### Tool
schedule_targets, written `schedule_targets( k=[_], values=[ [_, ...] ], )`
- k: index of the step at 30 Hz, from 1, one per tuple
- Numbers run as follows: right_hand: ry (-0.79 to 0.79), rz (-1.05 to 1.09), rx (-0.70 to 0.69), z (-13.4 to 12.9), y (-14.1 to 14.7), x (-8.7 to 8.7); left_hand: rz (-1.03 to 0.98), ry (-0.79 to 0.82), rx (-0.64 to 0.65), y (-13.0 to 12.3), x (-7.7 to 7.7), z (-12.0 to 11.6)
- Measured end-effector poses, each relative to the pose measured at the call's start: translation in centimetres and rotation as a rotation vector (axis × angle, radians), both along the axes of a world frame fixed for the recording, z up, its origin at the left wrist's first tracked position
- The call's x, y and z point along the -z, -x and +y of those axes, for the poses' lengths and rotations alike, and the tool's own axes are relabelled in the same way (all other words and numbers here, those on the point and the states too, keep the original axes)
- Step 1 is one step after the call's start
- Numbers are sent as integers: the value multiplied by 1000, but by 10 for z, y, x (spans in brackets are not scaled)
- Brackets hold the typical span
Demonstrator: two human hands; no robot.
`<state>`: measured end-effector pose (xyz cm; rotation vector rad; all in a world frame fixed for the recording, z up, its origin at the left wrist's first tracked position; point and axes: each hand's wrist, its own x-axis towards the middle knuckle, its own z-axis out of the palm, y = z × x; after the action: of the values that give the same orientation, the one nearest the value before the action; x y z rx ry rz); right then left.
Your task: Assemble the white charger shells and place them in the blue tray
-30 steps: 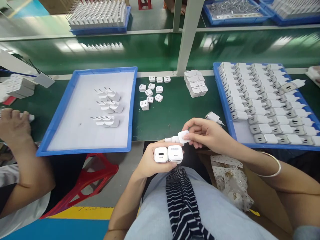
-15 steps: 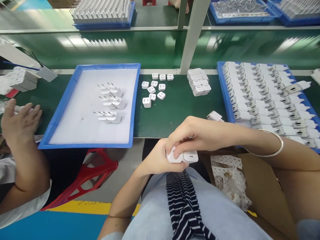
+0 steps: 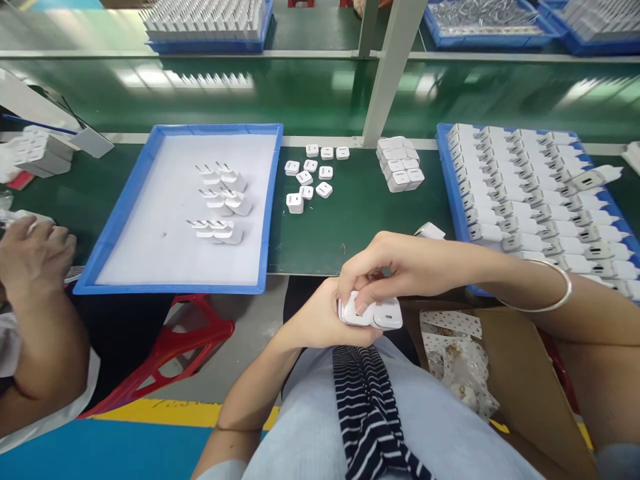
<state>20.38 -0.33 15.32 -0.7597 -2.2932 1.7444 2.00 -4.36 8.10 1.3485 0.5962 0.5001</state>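
Just past the table's front edge, my left hand (image 3: 320, 321) wraps around two white charger housings (image 3: 388, 315) held side by side, their port ends facing up. My right hand (image 3: 385, 270) reaches across from the right. Its thumb and fingers grip the port end piece of the left-hand charger (image 3: 350, 316); my fingers partly cover it. On the green table ahead lie several loose white port caps (image 3: 324, 190). A block of stacked white charger pieces (image 3: 400, 165) stands to their right, and a single white piece (image 3: 430, 231) lies near my right wrist.
A blue tray (image 3: 135, 267) on the left holds several pronged plugs (image 3: 220, 233). Another blue tray (image 3: 453, 180) on the right is packed with white chargers. A co-worker's hand (image 3: 37, 253) works at far left. A metal post (image 3: 387, 80) rises behind; a carton (image 3: 530, 373) sits below right.
Both my hands and the chargers have shifted slightly right, with the grip kept. The co-worker's hand at the left has moved lower and its fingers have curled in.
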Motion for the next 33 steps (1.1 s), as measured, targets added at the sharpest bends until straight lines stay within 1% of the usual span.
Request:
schedule_targets(
  k=[6,12,18,23,26,30,33],
  values=[
    [-35,-22,-18,-1,1,0,31,11,-11,-1,-3,0],
    [-32,-36,-42,-1,0,1,19,-1,14,-3,-2,0],
    [-81,-141,-51,-4,2,-4,41,5,35,-2,-5,2],
    [-41,-197,-33,-4,6,-8,1,0,90,-2,-8,4],
    [-28,-211,-24,-5,6,-9,8,-19,86,-2,-8,3],
    [-32,-214,-30,-6,6,-9,64,-3,85,-2,-8,3],
    [-42,-206,-49,-6,6,-8,40,-21,102,-3,-10,4]
  ],
)
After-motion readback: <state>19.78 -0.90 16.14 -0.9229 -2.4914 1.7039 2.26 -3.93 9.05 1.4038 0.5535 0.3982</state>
